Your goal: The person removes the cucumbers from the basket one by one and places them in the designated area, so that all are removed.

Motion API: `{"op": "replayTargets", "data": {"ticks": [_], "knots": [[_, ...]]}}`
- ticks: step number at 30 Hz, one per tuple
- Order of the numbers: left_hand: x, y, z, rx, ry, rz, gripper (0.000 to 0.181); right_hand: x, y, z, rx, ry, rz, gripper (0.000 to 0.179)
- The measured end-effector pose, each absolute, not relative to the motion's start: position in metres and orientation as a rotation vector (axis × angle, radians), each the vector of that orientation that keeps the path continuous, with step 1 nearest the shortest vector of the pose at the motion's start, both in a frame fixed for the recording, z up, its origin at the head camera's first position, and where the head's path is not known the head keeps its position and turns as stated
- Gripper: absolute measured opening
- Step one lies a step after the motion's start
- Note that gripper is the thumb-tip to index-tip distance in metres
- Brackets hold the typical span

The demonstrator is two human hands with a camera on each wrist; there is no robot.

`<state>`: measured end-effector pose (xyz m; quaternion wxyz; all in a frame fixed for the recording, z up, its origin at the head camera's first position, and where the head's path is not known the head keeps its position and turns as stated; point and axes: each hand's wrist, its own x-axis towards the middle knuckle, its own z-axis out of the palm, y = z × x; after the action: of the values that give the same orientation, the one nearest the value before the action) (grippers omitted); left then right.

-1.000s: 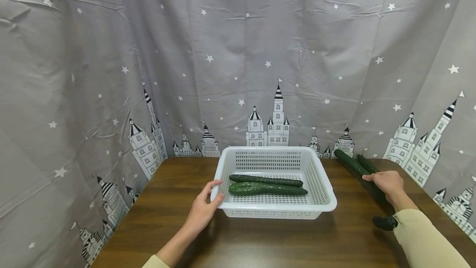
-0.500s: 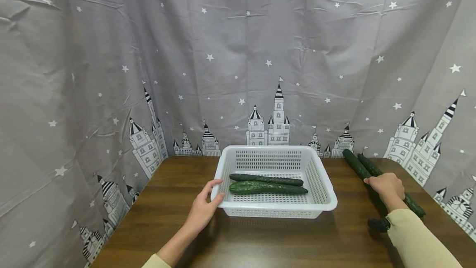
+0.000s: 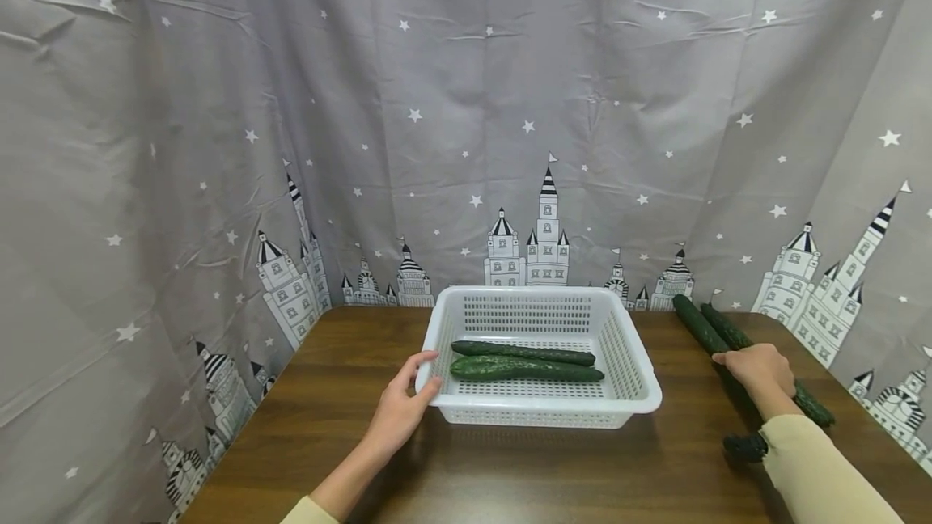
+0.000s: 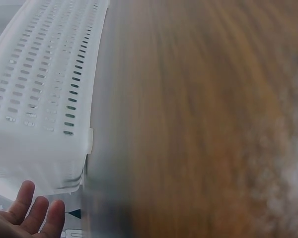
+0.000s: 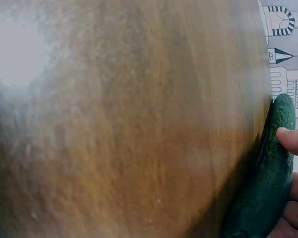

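In the head view, my left hand point(image 3: 400, 407) holds the left rim of a white slotted plastic basket point(image 3: 539, 405), thumb and index finger at its front corner. Several left fingers point(image 4: 54, 218) show below the basket's end in the left wrist view. Inside the basket lie two dark green cucumbers, a slimmer one point(image 3: 520, 352) behind a thicker one point(image 3: 524, 369). At the table's right side, my right hand point(image 3: 760, 374) grips a cucumber point(image 5: 268, 183), thumb on one side and fingers round the other. Just right of it lies another cucumber point(image 3: 811, 407), partly hidden by the hand.
A brown wooden table point(image 3: 502, 475) bears everything. Grey curtain point(image 3: 451, 128) with stars and castles hangs close behind the table and along both sides. A black band-like object point(image 3: 746, 449) sits at the right sleeve's cuff.
My right hand and its cucumber have shifted slightly right, uncovering the near end of the other cucumber. The left hand and basket have stayed in place.
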<state>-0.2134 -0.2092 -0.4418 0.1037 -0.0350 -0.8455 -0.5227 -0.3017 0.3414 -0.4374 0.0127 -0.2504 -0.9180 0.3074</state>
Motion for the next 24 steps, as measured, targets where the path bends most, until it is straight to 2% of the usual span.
{"op": "replayTargets", "data": {"ticks": [5, 15, 24], "knots": [[-0.214, -0.208, -0.442, -0.099, -2.489, -1.528, 0.04, -0.304, 0.341, -0.435, -0.765, -2.886, 0.899, 0.077], [-0.215, -0.207, -0.441, -0.092, -2.495, -1.546, 0.04, -0.308, 0.341, -0.427, -0.705, -2.847, 0.864, 0.054], [-0.213, -0.207, -0.441, -0.088, -2.477, -1.571, 0.041, -0.316, 0.33, -0.406, -0.612, -2.83, 0.843, 0.049]]}}
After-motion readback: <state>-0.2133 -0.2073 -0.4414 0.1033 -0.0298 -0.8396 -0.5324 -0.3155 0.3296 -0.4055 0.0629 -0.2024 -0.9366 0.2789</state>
